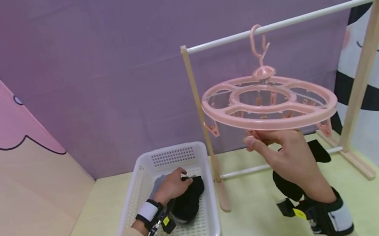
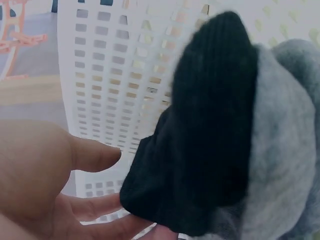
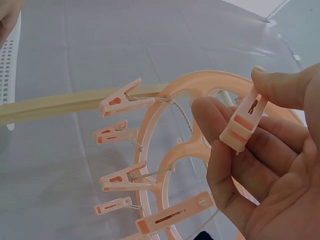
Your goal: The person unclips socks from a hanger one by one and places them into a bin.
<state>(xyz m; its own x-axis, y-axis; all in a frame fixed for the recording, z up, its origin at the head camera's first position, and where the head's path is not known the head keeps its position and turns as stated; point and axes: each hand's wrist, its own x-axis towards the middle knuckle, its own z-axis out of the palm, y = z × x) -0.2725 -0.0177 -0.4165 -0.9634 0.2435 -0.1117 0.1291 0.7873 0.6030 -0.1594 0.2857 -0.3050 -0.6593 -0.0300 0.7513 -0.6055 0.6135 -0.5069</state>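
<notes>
My left hand (image 1: 173, 185) reaches into the white basket (image 1: 211, 214), where a black sock (image 1: 188, 201) lies. In the left wrist view its fingers touch the lower edge of the black sock (image 2: 210, 125), the thumb apart from them. Grey fabric (image 2: 280, 140) sits against the sock. Under the rim of a pink round hanger (image 1: 310, 118), my right hand (image 1: 291, 155) pinches a pink clothespin (image 3: 245, 120) between thumb and fingers. Black fabric (image 1: 319, 151) shows behind that hand, partly hidden by the wrist.
The hanger hooks over the white bar (image 1: 315, 14) of a wooden rack (image 1: 365, 67). Several other clothespins (image 3: 125, 177) dangle on cords from its rings. Bluish-grey fabric (image 1: 156, 184) lies in the basket beside my left hand. The basket stands left of the rack on a pale yellow table (image 1: 256, 223).
</notes>
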